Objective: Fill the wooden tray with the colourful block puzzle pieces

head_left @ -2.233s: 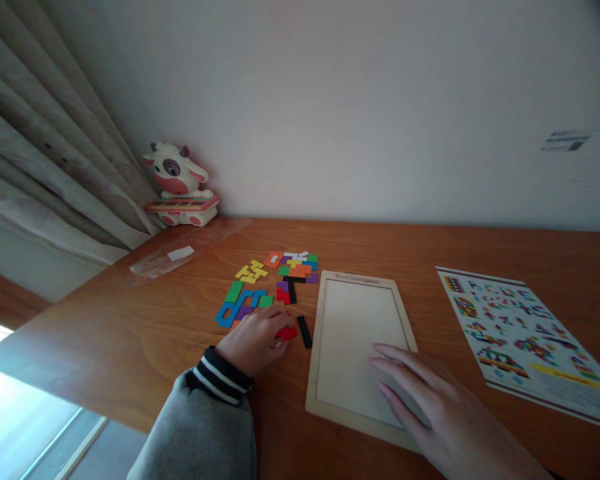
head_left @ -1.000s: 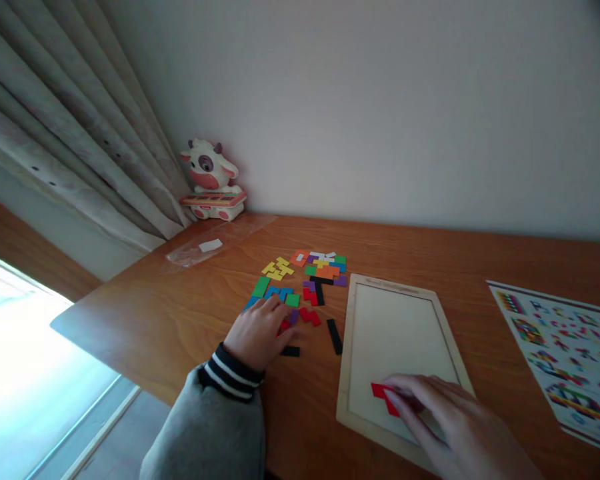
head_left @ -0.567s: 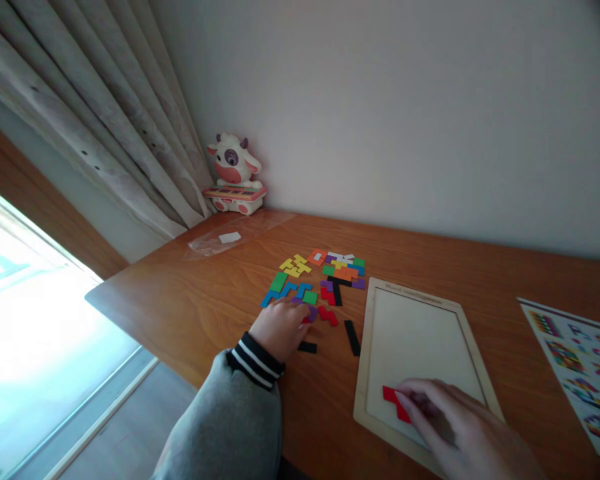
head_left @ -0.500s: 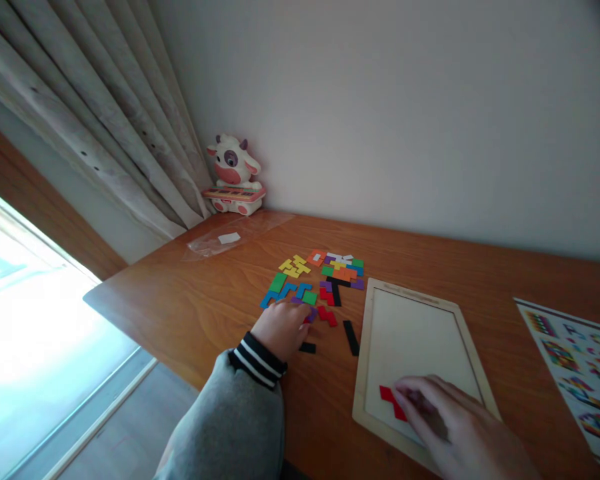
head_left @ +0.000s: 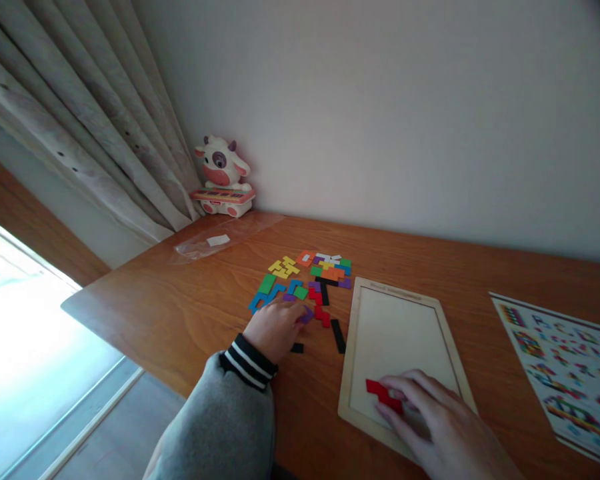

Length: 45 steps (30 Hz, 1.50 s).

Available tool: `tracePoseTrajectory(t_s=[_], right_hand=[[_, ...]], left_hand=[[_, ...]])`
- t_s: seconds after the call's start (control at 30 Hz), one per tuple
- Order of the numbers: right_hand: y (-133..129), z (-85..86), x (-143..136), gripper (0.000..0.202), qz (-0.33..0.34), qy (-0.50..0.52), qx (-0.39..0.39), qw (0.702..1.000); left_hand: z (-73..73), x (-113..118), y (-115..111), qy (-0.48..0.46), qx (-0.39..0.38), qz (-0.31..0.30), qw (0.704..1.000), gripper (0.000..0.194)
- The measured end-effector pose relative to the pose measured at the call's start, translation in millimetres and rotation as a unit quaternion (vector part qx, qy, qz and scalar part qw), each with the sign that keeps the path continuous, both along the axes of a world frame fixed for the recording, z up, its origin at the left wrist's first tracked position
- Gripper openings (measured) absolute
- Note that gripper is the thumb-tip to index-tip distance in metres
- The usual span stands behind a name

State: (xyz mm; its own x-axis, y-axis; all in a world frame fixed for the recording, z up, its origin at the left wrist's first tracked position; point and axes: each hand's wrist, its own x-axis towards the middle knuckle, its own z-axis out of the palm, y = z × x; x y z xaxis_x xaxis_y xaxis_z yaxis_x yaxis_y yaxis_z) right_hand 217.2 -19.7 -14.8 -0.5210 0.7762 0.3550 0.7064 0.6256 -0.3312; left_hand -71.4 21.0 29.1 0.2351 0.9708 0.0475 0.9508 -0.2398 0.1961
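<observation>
My right hand (head_left: 433,417) is over the lower part of a wooden tray (head_left: 349,373) with a pale, raised frame. Its thumb and fingers pinch a red puzzle piece (head_left: 381,393) with a stepped outline, low against the tray's base. My left hand (head_left: 274,328), in a grey sleeve with a striped cuff, is among the loose flat pieces on the table. Its fingers are bent down beside a purple piece (head_left: 307,315); what they grip is hidden. Close by are a red piece (head_left: 323,317), a green piece (head_left: 301,293) and a black bar (head_left: 338,336).
Yellow pieces (head_left: 283,268) and several other coloured pieces are spread left of the tray. A printed pattern sheet (head_left: 563,373) lies to the right. Toward the back left are a clear plastic bag (head_left: 195,249) and a cow toy with a keyboard (head_left: 225,177). A curtain hangs at left.
The view has shifted slightly right. My right fingers have spread a little around the red piece, showing more of it. My left hand remains at the loose pieces, its fingers shifted slightly.
</observation>
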Motion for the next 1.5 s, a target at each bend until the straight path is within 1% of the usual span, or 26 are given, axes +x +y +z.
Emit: tracePoseTrajectory(t_s=[0.07, 0.13, 0.17, 0.23, 0.33, 0.47, 0.67, 0.77, 0.9, 1.0, 1.07, 1.17, 1.23, 1.3, 1.4, 1.5], right_hand=[[0, -1.0, -1, 0.015, -0.003, -0.003, -0.008, 1.0], [0, -1.5, 0, 0.015, -0.003, -0.008, -0.016, 1.0], [0, -1.6, 0, 0.014, -0.003, -0.01, -0.02, 1.0], [0, -1.6, 1, 0.014, -0.004, -0.016, -0.032, 0.999], [-1, -0.7, 2, 0.013, -0.006, -0.018, -0.037, 0.999], [0, -0.6, 0, 0.014, -0.014, -0.018, -0.024, 0.999], [2, -5.9, 0, 0.015, -0.009, -0.021, -0.009, 1.0], [3, -4.6, 1, 0.015, -0.003, -0.018, -0.006, 1.0], [4, 2.7, -3, 0.016, -0.003, -0.005, 0.015, 1.0], [3, 7.2, -6, 0.016, -0.002, 0.0, 0.026, 1.0], [3, 8.1, -6, 0.015, -0.003, -0.002, 0.021, 1.0], [2, 6.6, -4, 0.016, -0.006, -0.005, 0.003, 1.0], [1, 4.3, -1, 0.017, -0.01, -0.004, -0.008, 1.0], [-1, 2.0, 2, 0.018, -0.016, -0.005, -0.017, 1.0], [-2, 0.3, 5, 0.018, -0.025, -0.014, -0.031, 0.999], [-2, 1.1, 4, 0.019, -0.034, -0.026, -0.038, 0.998]], left_hand=[[4.0, -1, -3, 0.002, 0.002, 0.02, 1.0, 0.026], [7.4, -1, -8, 0.018, -0.013, 0.044, 0.999, 0.024], [8.6, 0, -10, 0.027, -0.025, 0.046, 0.998, 0.021], [9.4, 0, -13, 0.034, -0.044, 0.029, 0.998, 0.02], [8.7, -1, -11, 0.029, -0.049, 0.0, 0.998, 0.027], [7.7, -5, -6, 0.038, -0.047, 0.001, 0.998, 0.033], [5.6, -4, -5, 0.022, -0.014, 0.02, 0.999, 0.015], [4.8, -1, -5, 0.023, -0.002, 0.03, 0.999, 0.014], [6.9, 2, -4, 0.038, -0.021, 0.064, 0.997, 0.015], [9.1, 3, -2, 0.009, -0.027, 0.071, 0.997, 0.021], [8.8, 2, -1, -0.022, -0.013, 0.07, 0.997, 0.027], [5.6, 2, 0, -0.053, 0.009, 0.068, 0.996, 0.03], [3.8, 4, 0, -0.076, 0.017, 0.058, 0.995, 0.03], [4.5, 9, -2, -0.123, 0.027, 0.034, 0.991, 0.031], [10.3, 24, -9, -0.234, 0.021, -0.037, 0.971, 0.029], [15.3, 43, -18, -0.312, -0.038, -0.119, 0.942, 0.027]])
